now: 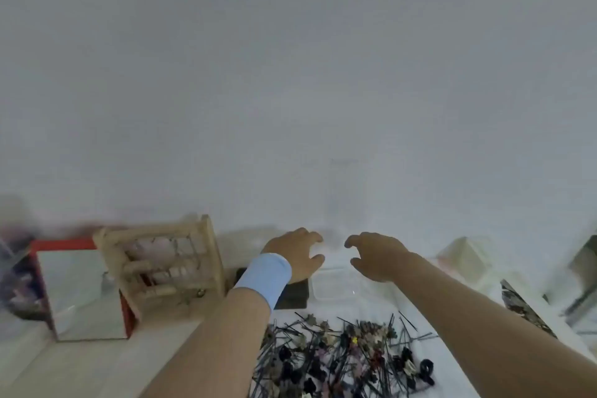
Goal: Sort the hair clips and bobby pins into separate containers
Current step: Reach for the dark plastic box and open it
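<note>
Head view: low in the centre of the frame, the left hand (pixel 295 255) and right hand (pixel 374 257) are stretched forward with fingers loosely spread, holding nothing. They flank a clear square plastic container (pixel 336 284), probably to set it up as a sorting bin. The tangled heap of dark hair clips and black bobby pins (pixel 342 359) lies unsorted on the pale bench (pixel 97 362) at the bottom edge.

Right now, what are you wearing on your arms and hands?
No gloves and no sleeves. The left hand has a wide light-blue band round its wrist. The right hand has nothing on it or its wrist.
</note>
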`<state>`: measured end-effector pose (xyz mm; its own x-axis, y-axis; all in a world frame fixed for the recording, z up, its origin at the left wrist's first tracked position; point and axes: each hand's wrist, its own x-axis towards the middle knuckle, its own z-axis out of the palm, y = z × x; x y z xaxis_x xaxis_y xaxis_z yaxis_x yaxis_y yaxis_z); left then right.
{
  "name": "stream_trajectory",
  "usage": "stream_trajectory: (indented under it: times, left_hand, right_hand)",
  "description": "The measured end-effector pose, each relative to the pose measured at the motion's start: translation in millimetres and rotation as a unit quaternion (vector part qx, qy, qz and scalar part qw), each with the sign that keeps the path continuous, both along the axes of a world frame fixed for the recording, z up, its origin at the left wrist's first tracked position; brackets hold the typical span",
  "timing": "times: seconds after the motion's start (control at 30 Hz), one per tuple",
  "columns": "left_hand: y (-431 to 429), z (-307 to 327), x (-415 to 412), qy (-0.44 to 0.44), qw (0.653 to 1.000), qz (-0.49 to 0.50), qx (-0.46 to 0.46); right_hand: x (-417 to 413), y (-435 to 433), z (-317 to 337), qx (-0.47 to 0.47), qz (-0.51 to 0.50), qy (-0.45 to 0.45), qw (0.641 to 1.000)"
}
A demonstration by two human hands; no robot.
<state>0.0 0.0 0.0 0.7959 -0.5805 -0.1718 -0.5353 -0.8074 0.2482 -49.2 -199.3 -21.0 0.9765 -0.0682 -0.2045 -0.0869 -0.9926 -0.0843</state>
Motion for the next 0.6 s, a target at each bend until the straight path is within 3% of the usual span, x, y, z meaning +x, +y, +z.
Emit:
stream_trajectory:
  times: [0.27, 0.6]
  left_hand:
    - [-57.3, -120.0, 19.5, -0.001, 0.995, -0.075, 0.059]
    - [-58.1, -183.9, 9.9, -0.111, 0.991, -0.079, -0.017]
  right_hand:
    - [3.6, -37.0, -109.0, -0.259, 0.001, -0.003, 0.966]
    - [-5.9, -41.5, -170.7, -0.316, -0.025, -0.090, 0.944]
